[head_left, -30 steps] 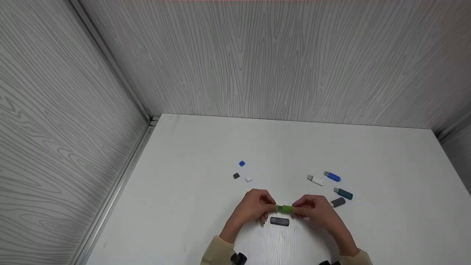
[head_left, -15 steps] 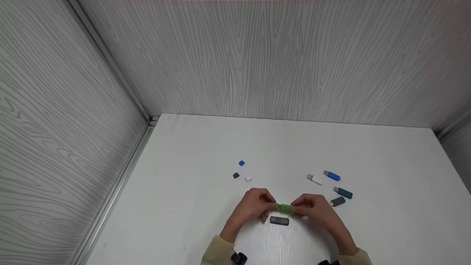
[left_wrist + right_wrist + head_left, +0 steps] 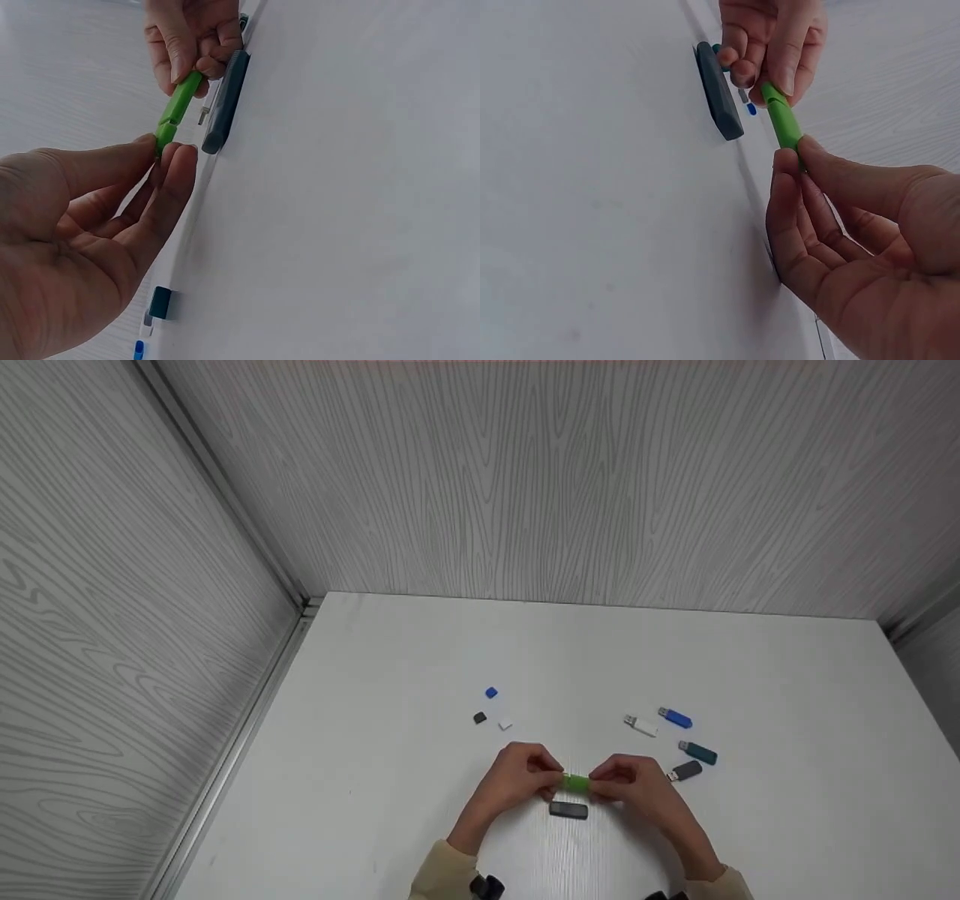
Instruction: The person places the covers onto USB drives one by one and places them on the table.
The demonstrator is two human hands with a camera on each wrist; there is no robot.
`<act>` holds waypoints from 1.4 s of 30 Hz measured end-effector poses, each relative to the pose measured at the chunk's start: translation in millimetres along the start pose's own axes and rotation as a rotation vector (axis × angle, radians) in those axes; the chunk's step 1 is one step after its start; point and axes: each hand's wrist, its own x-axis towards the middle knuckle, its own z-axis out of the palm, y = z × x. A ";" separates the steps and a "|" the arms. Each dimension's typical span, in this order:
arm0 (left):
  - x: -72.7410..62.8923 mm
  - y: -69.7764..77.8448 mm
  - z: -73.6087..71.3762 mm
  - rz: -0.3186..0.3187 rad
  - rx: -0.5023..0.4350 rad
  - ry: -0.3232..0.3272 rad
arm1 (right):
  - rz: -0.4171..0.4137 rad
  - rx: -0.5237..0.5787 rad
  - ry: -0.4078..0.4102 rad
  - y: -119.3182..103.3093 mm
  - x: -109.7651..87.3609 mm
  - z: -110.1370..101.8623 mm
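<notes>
My left hand (image 3: 517,776) pinches a small green cap (image 3: 164,137) between thumb and fingers. From the other side my right hand (image 3: 637,785) pinches the body of a green USB stick (image 3: 578,784). Cap and stick are in line, and the metal plug is out of sight. A thin, uneven seam shows between the two green pieces in both wrist views. Just in front of the hands lies a dark grey USB stick (image 3: 568,811), seen close up in the right wrist view.
Loose caps lie at the left: blue (image 3: 491,692), black (image 3: 480,718) and white (image 3: 505,725). To the right are uncapped USB sticks: white (image 3: 641,726), blue (image 3: 676,718), teal (image 3: 698,752) and dark grey (image 3: 685,770). Grey wood-grain panels surround the white table (image 3: 360,675).
My right hand has moved slightly left, bringing the green stick against the cap. The metal plug, visible between them a second ago, is now covered.
</notes>
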 end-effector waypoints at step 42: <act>-0.4 -0.7 11.1 -0.079 -0.063 0.099 | 0.074 0.015 0.086 -3.7 0.4 13.1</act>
